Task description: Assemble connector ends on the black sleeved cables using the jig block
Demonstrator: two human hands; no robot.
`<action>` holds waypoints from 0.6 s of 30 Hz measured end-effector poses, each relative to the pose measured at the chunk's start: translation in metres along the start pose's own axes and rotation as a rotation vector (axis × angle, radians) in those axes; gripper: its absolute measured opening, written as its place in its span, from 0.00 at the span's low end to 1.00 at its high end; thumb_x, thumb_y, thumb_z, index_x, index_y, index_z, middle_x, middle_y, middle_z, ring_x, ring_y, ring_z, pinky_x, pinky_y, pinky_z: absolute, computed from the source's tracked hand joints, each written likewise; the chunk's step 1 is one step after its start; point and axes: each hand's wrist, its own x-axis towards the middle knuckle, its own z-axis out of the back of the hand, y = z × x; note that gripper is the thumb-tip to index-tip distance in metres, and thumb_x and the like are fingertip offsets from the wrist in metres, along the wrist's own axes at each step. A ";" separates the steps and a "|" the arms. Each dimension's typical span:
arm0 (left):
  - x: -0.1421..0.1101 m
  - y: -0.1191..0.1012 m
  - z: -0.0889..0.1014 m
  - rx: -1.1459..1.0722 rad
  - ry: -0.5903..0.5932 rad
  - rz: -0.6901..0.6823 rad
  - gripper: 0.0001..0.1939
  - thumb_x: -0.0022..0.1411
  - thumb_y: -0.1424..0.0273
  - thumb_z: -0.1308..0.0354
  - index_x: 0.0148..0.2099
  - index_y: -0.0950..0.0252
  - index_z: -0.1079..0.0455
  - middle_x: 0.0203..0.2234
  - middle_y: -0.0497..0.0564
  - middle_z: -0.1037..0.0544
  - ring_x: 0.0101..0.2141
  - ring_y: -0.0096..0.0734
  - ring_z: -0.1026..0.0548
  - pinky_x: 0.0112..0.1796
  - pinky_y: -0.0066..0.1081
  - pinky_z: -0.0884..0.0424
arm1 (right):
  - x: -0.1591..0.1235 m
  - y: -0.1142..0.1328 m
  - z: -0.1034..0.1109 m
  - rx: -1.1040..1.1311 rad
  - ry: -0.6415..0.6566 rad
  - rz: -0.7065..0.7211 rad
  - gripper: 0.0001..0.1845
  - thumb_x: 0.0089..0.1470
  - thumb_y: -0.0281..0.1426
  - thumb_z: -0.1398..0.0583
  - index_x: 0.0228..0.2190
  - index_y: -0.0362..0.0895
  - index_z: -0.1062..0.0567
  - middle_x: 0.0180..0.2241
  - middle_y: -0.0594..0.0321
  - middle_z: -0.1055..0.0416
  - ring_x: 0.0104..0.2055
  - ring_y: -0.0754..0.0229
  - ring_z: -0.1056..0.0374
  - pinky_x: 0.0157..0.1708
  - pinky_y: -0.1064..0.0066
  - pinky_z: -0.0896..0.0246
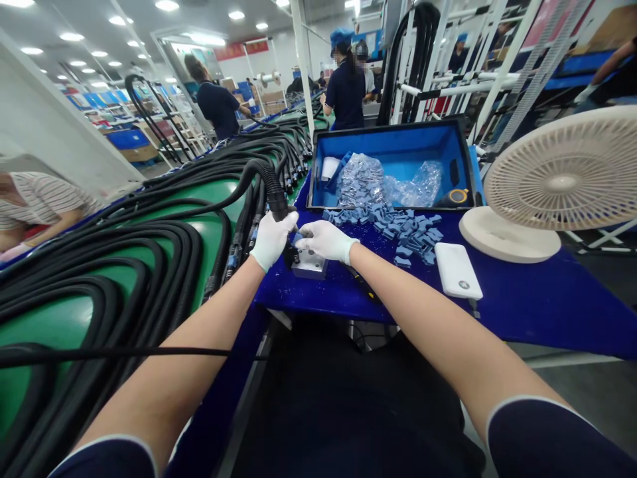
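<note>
My left hand (272, 238), in a white glove, is closed around the end of a black corrugated hose (271, 186) just left of a metal block (311, 265). The hose arches up from the green surface and comes down into my grip. My right hand (326, 240), also gloved, is over the block with thumb and fingers pinched at a small blue clip (297, 238) by the hose end. The fingers partly cover that clip. A black fitting (290, 255) shows below my left fingers, beside the block.
Loose blue clips (408, 232) spill from a blue bin (398, 141) with plastic bags inside. A black tool (363, 284) lies under my right forearm. A white power bank (458, 270) and a fan (562, 182) stand right. Black hoses (119, 265) cover the green conveyor (164, 199). Co-workers are farther back.
</note>
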 end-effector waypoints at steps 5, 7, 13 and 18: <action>-0.002 0.000 -0.004 -0.053 0.035 0.013 0.17 0.60 0.64 0.37 0.48 0.68 0.29 0.27 0.50 0.24 0.28 0.32 0.27 0.34 0.31 0.29 | 0.009 -0.006 -0.007 0.031 0.053 -0.018 0.28 0.57 0.44 0.47 0.29 0.30 0.22 0.21 0.70 0.33 0.23 0.75 0.40 0.27 0.77 0.49; -0.002 -0.003 -0.006 -0.054 0.053 0.019 0.17 0.60 0.63 0.37 0.47 0.68 0.29 0.27 0.50 0.24 0.28 0.31 0.27 0.34 0.31 0.29 | 0.011 -0.008 -0.006 0.030 0.061 -0.041 0.27 0.55 0.45 0.44 0.28 0.31 0.21 0.20 0.68 0.32 0.22 0.75 0.40 0.26 0.78 0.48; -0.013 -0.003 0.036 -0.101 -0.051 0.059 0.20 0.66 0.52 0.43 0.46 0.65 0.34 0.31 0.52 0.23 0.26 0.28 0.27 0.29 0.29 0.29 | 0.009 -0.012 -0.001 0.042 0.103 -0.154 0.24 0.50 0.47 0.33 0.33 0.37 0.18 0.26 0.59 0.23 0.24 0.65 0.34 0.24 0.76 0.40; -0.077 0.012 0.143 0.415 -0.097 0.348 0.23 0.69 0.53 0.51 0.56 0.65 0.37 0.38 0.55 0.21 0.27 0.28 0.25 0.28 0.29 0.27 | 0.003 -0.019 0.000 -0.029 0.080 -0.081 0.15 0.54 0.38 0.35 0.38 0.40 0.17 0.35 0.58 0.19 0.33 0.61 0.27 0.35 0.74 0.33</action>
